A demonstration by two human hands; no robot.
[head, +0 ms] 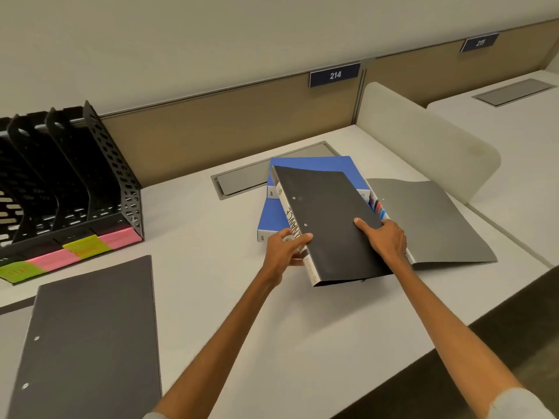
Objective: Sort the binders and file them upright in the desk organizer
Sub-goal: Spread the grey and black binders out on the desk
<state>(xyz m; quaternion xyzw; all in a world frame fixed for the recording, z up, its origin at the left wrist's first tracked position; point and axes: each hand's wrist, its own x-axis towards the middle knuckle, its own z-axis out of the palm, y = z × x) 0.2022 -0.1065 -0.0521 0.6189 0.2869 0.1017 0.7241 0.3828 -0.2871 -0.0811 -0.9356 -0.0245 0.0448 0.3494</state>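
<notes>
Left hand [287,249] is gripping the spine edge and right hand [385,238] is clamping the opposite edge of the black binder [329,219], which is resting atop blue binders [272,219]. Desk organizer [69,182] is sitting at 9 o'clock, well apart.

White desk [211,297], tan partition [227,128]

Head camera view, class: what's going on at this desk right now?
A person is sorting binders. Both hands hold a black binder over a pile of two blue binders: the left hand grips its white spine, the right hand its far edge. A grey folder lies open beside the pile, another dark folder lies flat nearer. The black desk organizer, with pink and green labels, looks empty so far.
</notes>
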